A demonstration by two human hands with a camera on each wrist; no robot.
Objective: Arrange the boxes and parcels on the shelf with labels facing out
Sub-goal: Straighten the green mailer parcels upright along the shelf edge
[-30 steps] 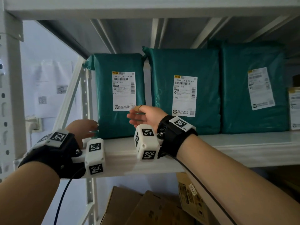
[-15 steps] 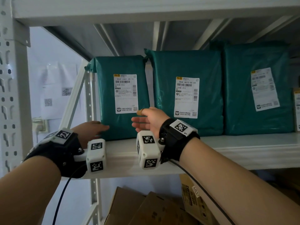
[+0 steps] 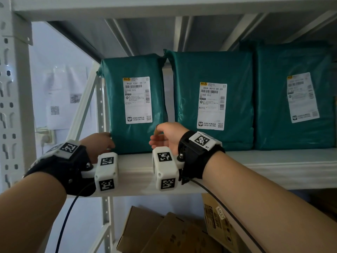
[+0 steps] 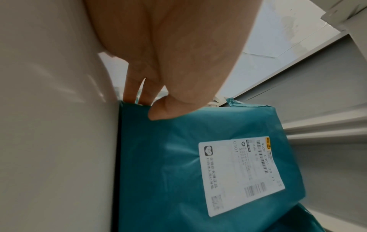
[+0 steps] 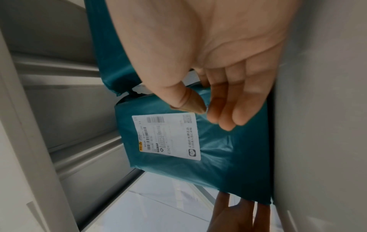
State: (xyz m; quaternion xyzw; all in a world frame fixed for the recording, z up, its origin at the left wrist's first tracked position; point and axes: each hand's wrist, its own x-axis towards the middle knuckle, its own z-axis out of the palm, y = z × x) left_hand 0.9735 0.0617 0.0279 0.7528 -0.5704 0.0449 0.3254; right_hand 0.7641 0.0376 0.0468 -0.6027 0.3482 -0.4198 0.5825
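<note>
From the head view, we see three green parcels standing upright in a row on the white shelf [image 3: 273, 161], each with its white label turned toward us. The left parcel [image 3: 135, 106], marked C301, stands at the left end; the middle parcel [image 3: 211, 99], marked A010, is just beside it with a narrow gap between; the right parcel [image 3: 291, 95] touches the middle one, and its label sits slightly tilted. Our left hand [image 3: 98, 145] rests against the lower left edge of the left parcel, and our right hand [image 3: 166, 137] hovers near that parcel's lower right corner, fingers relaxed and holding nothing. On the level below lie brown cardboard boxes [image 3: 164, 232]; we cannot tell which way their labels face.

From the left wrist view, our left hand [image 4: 164, 51] has its thumb lying on the front of the left parcel [image 4: 178, 172] and its fingers reaching past the side edge, so we judge it is lightly gripping that edge. The label faces out.

From the right wrist view, our right hand [image 5: 208, 62] is loosely open, fingers gently bent, just in front of the left parcel [image 5: 228, 157] and not closed on it.

We judge this shelf level nearly finished: all three labels face out, and only a final squaring of the left parcel remains. The boxes below may be left to do.
</note>
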